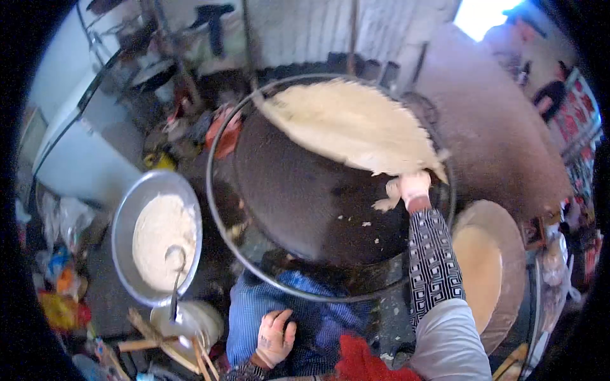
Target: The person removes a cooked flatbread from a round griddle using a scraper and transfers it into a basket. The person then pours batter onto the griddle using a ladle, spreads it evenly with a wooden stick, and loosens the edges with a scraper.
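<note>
A wide, thin pale flatbread (356, 124) covers the far part of a round black griddle (298, 197), its near edge uneven. My right hand (415, 185) is closed at the flatbread's near right edge, gripping it. A torn strip of the same dough (386, 198) hangs beside that hand, and small crumbs lie on the dark surface. My left hand (277, 338) rests on the blue checked cloth (249, 311) over my lap, its fingers loosely bent and apart, holding nothing.
A metal ring (219, 219) surrounds the griddle. To the left stands a metal basin (121, 228) of pale batter with a ladle (175, 298) in it. A large basin (516, 279) stands at right, below a broad brown round surface (495, 114). Sticks (152, 343) lie at lower left.
</note>
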The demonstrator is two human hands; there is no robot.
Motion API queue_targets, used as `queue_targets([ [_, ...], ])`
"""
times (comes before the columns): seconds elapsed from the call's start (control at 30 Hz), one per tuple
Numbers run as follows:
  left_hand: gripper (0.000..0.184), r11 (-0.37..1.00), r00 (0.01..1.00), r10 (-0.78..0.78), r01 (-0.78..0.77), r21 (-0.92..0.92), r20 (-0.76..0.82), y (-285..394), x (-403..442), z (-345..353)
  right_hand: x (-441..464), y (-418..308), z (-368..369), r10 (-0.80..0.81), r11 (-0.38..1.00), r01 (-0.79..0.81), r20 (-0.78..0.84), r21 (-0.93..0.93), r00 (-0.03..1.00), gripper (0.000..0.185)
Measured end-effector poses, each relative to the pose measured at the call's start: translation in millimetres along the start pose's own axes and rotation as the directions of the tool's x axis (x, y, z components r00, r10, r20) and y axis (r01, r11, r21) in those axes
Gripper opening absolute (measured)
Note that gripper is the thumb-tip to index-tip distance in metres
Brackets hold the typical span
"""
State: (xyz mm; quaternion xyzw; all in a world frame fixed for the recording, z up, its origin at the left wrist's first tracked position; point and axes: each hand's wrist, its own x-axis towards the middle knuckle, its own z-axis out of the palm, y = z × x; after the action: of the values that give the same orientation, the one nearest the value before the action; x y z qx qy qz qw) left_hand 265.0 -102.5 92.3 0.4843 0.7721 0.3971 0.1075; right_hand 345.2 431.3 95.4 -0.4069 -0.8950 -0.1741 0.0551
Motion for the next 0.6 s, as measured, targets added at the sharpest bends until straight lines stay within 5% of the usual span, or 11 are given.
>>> queue_targets([
  [0.17,0.030,0.995,0.997,0.078,-0.077,-0.063,0.005,7,-3,9,-170,149,-28,0.558,0.808,-0.567,0.104,0.159,0.823,0.026],
  [0.2,0.030,0.996,0.997,0.069,-0.067,-0.057,0.023,5,-15,11,-224,185,2,0.551,0.829,-0.530,-0.097,0.179,0.829,0.027],
  [0.23,0.031,0.994,0.994,0.107,-0.107,-0.023,0.006,-7,-21,20,-266,191,-33,0.806,0.341,-0.712,0.199,0.614,0.558,0.025],
  [0.27,0.032,0.992,0.992,0.129,-0.129,0.016,0.002,-25,-30,33,-336,251,53,0.821,-0.061,-0.355,0.249,0.933,0.514,0.026],
  [0.33,0.027,0.979,0.978,0.199,-0.201,0.024,0.066,-35,-41,39,-457,240,31,0.779,-0.506,-0.030,0.472,0.862,0.413,0.030],
  [0.43,0.026,0.972,0.967,0.195,-0.212,0.096,0.166,-29,-50,47,-604,201,6,0.749,-0.650,-0.013,0.643,0.760,0.157,0.036],
  [0.47,0.027,0.971,0.964,0.178,-0.205,0.124,0.197,-25,-48,38,-637,171,-15,0.779,-0.619,0.022,0.609,0.785,0.147,0.043],
  [0.53,0.027,0.956,0.945,0.246,-0.274,0.109,0.215,-30,-47,43,-707,131,-38,0.879,-0.476,-0.085,0.469,0.875,-0.086,0.050],
  [0.6,0.028,0.938,0.937,0.274,-0.310,0.156,0.218,-69,-63,50,-757,60,-55,0.944,-0.309,-0.332,0.246,0.891,-0.220,0.039],
])
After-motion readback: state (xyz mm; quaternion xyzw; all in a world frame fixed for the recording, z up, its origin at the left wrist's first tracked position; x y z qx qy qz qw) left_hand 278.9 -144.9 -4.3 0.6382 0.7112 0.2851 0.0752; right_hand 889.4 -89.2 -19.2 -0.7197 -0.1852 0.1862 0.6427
